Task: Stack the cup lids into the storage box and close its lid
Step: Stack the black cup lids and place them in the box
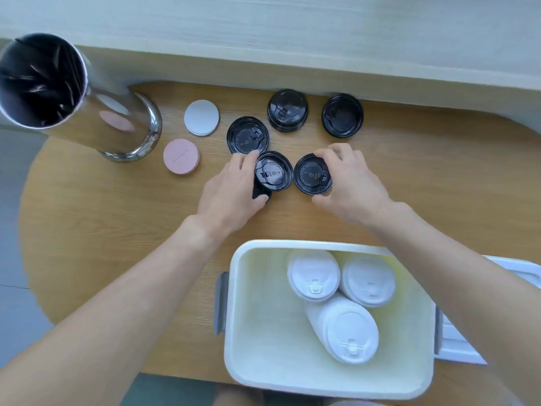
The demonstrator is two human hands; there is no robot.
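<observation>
Several black cup lids lie on the wooden table. My left hand (234, 189) grips a tilted stack of black lids (272, 172), thumb below and fingers above. My right hand (348, 180) holds another black lid (311, 174) by its rim. More black lids sit behind: one (247, 135) at the left, a short stack (287, 110) in the middle and one (342, 115) at the right. The open white storage box (251, 332) stands near me with stacks of white cup lids (345, 326) inside. Its separate lid (459, 341) lies to the right, partly under my right arm.
A tall shiny metal container (87, 106) stands at the back left. A white round coaster (201, 117) and a pink one (181, 156) lie beside it. A raised pale ledge (292, 39) runs along the table's far edge.
</observation>
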